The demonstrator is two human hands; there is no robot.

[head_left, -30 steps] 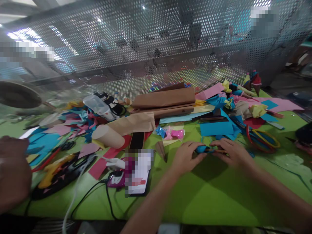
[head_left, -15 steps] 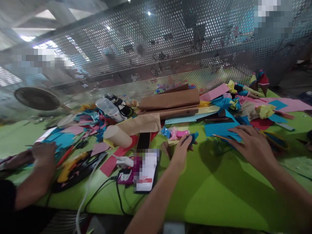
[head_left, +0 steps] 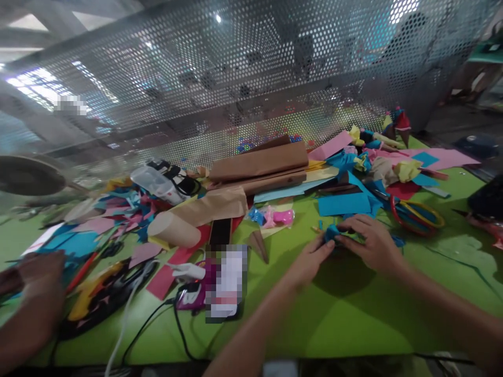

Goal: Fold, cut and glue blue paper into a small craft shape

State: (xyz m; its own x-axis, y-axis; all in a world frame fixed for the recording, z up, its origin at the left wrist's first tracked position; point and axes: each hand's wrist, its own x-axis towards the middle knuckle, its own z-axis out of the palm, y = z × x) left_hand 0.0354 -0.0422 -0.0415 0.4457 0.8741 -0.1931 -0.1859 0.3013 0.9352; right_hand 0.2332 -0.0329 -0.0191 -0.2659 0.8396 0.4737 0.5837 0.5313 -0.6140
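Observation:
My left hand (head_left: 310, 260) pinches a small crumpled piece of blue paper (head_left: 331, 233) above the green table. From the other side my right hand (head_left: 367, 242) closes its fingers on the same piece, which they partly hide. Just beyond the hands lies a flat blue paper sheet (head_left: 343, 204). Scissors (head_left: 418, 215) with red and yellow handles rest to the right of my right hand. A brown paper cone (head_left: 258, 246) lies left of my left hand, near a clear packet (head_left: 271, 216) with blue and pink contents.
Phones (head_left: 230, 283), cables and a yellow glue gun (head_left: 92, 293) lie to the left. Another person's hand (head_left: 41, 272) works at the far left. Rolled brown paper (head_left: 259, 162), a cardboard tube (head_left: 173, 230) and paper scraps line the back, before a perforated metal screen (head_left: 236, 89).
My right hand has moved left from beside the blue sheet and now meets my left hand at the crumpled blue paper. The view has shifted to the right.

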